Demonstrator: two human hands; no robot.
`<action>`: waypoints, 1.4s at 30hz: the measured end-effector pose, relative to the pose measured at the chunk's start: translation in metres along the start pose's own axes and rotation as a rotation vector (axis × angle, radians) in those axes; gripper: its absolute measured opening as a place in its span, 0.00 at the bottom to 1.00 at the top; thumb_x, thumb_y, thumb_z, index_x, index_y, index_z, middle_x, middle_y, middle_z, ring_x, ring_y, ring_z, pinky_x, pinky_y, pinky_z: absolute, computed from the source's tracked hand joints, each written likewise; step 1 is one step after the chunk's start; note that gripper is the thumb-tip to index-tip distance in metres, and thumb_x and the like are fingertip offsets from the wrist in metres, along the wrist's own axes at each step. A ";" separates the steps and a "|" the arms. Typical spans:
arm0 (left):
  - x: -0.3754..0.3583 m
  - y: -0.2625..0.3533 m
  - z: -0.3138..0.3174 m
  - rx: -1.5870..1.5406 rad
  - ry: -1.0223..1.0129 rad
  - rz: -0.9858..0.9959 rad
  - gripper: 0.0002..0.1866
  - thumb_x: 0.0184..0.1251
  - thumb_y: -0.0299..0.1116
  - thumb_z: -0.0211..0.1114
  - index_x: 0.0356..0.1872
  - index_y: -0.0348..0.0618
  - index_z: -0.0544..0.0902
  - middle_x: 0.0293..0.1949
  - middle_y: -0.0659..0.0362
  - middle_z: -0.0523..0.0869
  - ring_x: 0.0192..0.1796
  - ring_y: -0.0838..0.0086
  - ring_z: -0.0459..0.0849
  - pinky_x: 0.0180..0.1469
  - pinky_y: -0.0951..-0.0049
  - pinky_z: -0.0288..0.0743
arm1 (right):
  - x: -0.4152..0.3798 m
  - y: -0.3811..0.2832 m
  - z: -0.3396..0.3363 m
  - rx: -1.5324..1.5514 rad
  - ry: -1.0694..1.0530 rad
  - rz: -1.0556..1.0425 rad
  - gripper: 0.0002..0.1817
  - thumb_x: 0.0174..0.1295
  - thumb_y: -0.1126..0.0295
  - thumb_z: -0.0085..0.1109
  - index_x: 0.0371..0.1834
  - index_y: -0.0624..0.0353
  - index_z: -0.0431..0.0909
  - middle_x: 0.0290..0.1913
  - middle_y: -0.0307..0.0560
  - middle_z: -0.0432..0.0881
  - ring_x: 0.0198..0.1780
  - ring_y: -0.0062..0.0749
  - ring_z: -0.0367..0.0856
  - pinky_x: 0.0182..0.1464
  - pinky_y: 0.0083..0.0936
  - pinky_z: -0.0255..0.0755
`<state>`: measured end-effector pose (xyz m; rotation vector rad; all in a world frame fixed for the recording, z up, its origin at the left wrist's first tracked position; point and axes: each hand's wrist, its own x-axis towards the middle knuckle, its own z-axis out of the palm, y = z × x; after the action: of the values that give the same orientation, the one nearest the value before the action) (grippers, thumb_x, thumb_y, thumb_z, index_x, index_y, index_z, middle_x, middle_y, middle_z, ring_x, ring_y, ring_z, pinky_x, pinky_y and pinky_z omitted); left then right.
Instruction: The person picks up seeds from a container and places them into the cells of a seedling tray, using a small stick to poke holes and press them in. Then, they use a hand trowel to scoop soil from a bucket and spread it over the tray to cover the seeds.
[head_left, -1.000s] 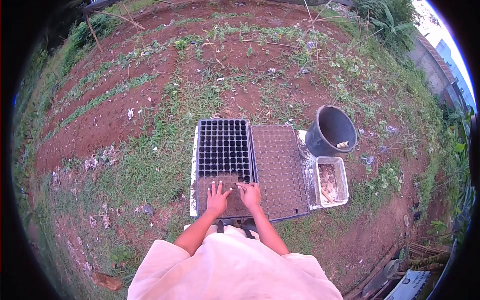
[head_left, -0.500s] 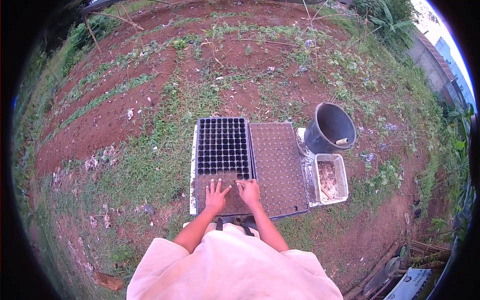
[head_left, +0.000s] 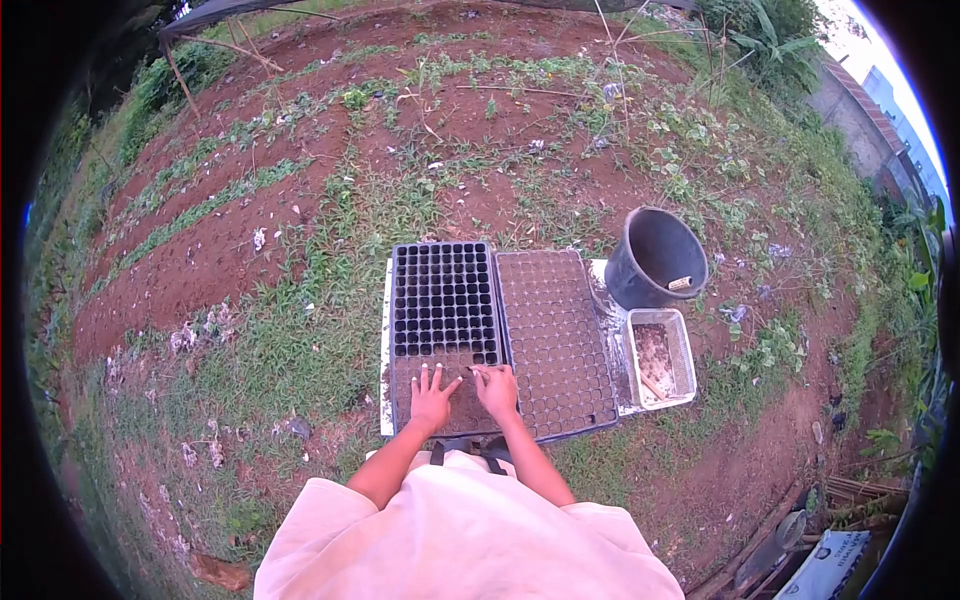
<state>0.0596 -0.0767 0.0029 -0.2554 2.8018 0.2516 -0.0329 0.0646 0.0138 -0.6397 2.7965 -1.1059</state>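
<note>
- Left hand [head_left: 431, 405] spread over soil [head_left: 403, 388], nothing gripped.
- Right hand [head_left: 496, 392] pinched nearly closed; cannot tell whether it holds anything.
- Cell tray [head_left: 443, 290] under both hands, black cells [head_left: 456, 318] ahead.

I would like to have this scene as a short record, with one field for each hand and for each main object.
Left hand: palm down, fingers spread, over the soil-covered near part of the left seedling tray
Right hand: fingers drawn together by that tray's right side; anything held is too small to tell
Left seedling tray: far cells open and dark, near part covered with soil
Right seedling tray: nearly all cells filled
Bucket: dark, tilted
White tub: beside bucket, stick inside
</note>
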 end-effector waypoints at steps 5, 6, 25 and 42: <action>0.001 0.001 -0.001 0.022 -0.016 -0.003 0.35 0.65 0.37 0.58 0.73 0.77 0.60 0.77 0.52 0.49 0.78 0.46 0.44 0.73 0.40 0.46 | -0.005 -0.002 -0.005 -0.032 -0.024 0.043 0.11 0.62 0.62 0.60 0.43 0.46 0.88 0.42 0.42 0.87 0.47 0.42 0.77 0.53 0.35 0.72; 0.001 0.001 0.001 0.022 -0.012 -0.001 0.35 0.65 0.37 0.58 0.73 0.77 0.60 0.77 0.52 0.49 0.78 0.46 0.44 0.73 0.40 0.46 | -0.007 -0.002 -0.005 -0.048 -0.068 0.065 0.11 0.62 0.62 0.60 0.44 0.46 0.88 0.44 0.41 0.87 0.48 0.43 0.78 0.55 0.35 0.72; 0.003 0.002 -0.003 0.013 -0.025 0.000 0.32 0.66 0.36 0.57 0.71 0.76 0.63 0.77 0.55 0.50 0.78 0.48 0.42 0.74 0.40 0.43 | -0.002 -0.002 -0.002 -0.039 -0.060 0.077 0.09 0.62 0.62 0.60 0.42 0.45 0.88 0.42 0.44 0.87 0.47 0.45 0.79 0.53 0.37 0.74; 0.003 -0.003 0.005 0.005 0.016 0.029 0.36 0.63 0.36 0.58 0.73 0.75 0.60 0.76 0.51 0.51 0.77 0.46 0.45 0.74 0.41 0.46 | -0.002 -0.001 0.000 -0.032 -0.014 0.029 0.11 0.62 0.61 0.60 0.43 0.46 0.88 0.41 0.44 0.87 0.46 0.44 0.79 0.50 0.37 0.74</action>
<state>0.0590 -0.0792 -0.0036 -0.2169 2.8235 0.2501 -0.0308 0.0645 0.0144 -0.6056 2.8078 -1.0496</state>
